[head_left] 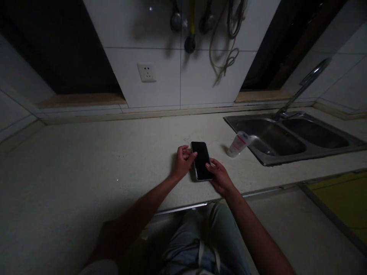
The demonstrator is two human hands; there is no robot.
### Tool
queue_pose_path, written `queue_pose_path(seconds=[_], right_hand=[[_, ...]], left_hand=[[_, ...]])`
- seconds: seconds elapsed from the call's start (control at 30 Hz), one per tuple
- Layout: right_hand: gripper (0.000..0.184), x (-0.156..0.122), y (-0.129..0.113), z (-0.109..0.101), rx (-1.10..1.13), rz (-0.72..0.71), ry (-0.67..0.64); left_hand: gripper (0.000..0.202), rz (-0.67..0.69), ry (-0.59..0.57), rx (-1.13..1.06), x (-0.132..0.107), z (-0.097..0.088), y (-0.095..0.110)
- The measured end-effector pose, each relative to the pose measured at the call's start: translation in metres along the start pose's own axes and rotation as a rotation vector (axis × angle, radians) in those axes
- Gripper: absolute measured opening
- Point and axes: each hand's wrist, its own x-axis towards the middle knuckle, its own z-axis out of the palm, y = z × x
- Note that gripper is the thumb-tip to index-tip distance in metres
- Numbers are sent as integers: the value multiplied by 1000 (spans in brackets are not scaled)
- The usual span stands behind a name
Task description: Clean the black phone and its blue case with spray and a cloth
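Note:
A black smartphone [201, 160] with a dark screen lies flat on the pale countertop [100, 164], near its front edge. My left hand [182, 161] is curled at the phone's left edge, fingertips touching its upper left side. My right hand [220, 177] grips the phone's lower right corner, thumb on the screen edge. Both forearms reach in from below.
A white tube with red print [238, 144] lies right of the phone, beside a double steel sink [292, 137] with a tall tap [304, 86]. A wall socket [147, 71], hanging ladles [183, 26] and a coiled cord [229, 46] are on the tiled wall behind.

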Motion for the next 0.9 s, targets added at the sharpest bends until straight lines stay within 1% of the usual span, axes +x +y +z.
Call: queue_pose_path(seconds=[0.07,0.13,0.23,0.37,0.5,0.67,0.8,0.9], right_hand=[[51,-1,1,1,-28,-24,5],[51,-3,2,2,-61,-36,5],[53,-4,3,3,-93,-47,2],[53,-4,4,2,-89,-41,20],[53,-5,3,1,-76,-24,20],[60,-6,0,2,-101,10,-3],[64,-5,1,-1,-204,0,-44],[60,-4,6,-3,-332,-56,-55]], left_hand=[[53,-45,-38,-49,2,-2,1],[47,-90,-112,-81,3,-5,3],[45,-145,-178,-84,4,-10,7],[50,-179,-208,-97,4,-14,11],[56,-204,-237,-123,5,-16,10],[58,-211,-242,-122,6,-17,8],[59,-236,-239,-102,7,-18,6],[57,-233,-225,-69,8,-18,4]])
